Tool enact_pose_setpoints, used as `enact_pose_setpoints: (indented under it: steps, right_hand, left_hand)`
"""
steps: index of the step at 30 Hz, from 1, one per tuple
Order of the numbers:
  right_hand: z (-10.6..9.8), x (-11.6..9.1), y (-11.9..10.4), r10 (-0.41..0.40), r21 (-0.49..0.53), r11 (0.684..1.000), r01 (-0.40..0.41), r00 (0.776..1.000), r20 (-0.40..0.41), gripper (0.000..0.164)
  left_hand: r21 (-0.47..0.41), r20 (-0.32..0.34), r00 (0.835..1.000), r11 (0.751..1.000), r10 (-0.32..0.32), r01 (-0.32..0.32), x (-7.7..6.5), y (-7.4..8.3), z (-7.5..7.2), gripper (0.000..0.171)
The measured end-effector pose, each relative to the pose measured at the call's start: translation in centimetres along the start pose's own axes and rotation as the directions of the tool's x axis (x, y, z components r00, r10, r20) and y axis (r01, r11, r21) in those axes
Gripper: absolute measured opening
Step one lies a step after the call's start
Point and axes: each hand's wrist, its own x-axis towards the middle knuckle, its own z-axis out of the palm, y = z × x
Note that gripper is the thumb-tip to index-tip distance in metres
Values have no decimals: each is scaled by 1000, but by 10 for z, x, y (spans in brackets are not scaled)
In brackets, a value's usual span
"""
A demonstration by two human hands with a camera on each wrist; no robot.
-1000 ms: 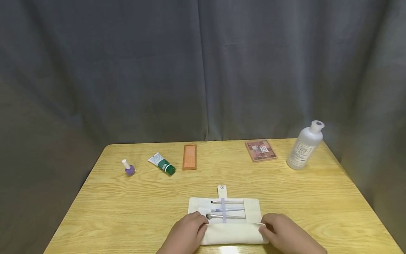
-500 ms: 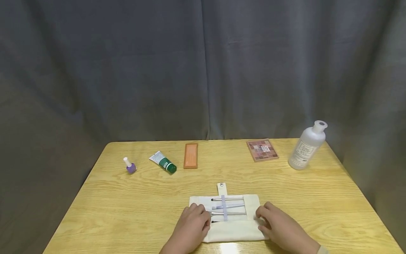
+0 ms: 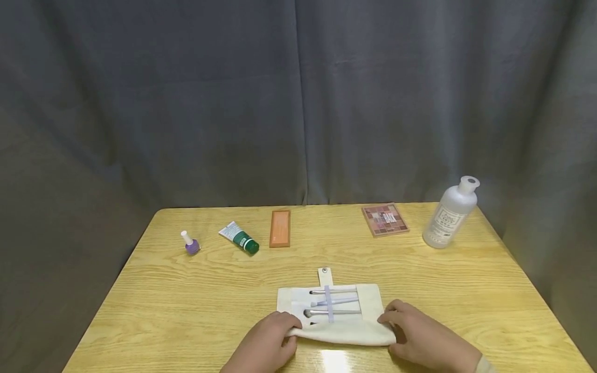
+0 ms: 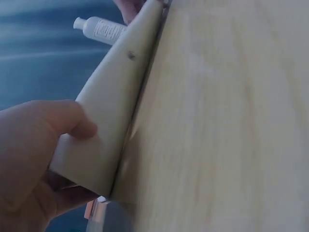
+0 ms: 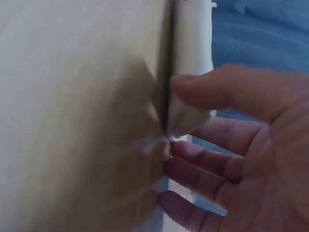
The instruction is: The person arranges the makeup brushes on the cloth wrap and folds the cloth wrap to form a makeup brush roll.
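Note:
A cream fabric brush roll (image 3: pixel 370 303) lies near the table's front, its near part folded over toward the brushes. Several makeup brushes (image 3: pixel 336 312) show in it, under a pale lilac strap (image 3: pixel 329 305). My left hand (image 3: pixel 265 339) pinches the left end of the folded part; in the left wrist view its thumb lies on the outer cloth, with fingers behind. At the other end my right hand (image 3: pixel 417 334) holds the fold, thumb against the cloth and fingers beyond it in the right wrist view. A snap tab (image 3: pixel 325 276) points away from me.
Along the back of the wooden table (image 3: pixel 210 300) lie a purple nail polish bottle (image 3: pixel 192 245), a green-and-white tube (image 3: pixel 240 238), an orange case (image 3: pixel 280 229) and an eyeshadow palette (image 3: pixel 385 219). A tall translucent bottle (image 3: pixel 449 215) stands at the right. A dark curtain (image 3: pixel 233 103) hangs behind.
The near fold first slackened, baring another brush. Both hands shifted their fingers and now grip its ends again; the fold's front edge has moved up, away from me.

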Motion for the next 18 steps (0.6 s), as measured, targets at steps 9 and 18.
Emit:
enact_pose_setpoints:
  steps: [9,18]
  right_hand:
    - [-23,24,17,14,280,959,-28,999,53,16]
    - [-32,51,9,77,140,987,-72,997,-27,19]
  left_hand:
    - [-25,-171,978,993,-119,116,23,-9,-10,18]
    - [68,-206,956,971,-210,228,44,-10,-11,22]
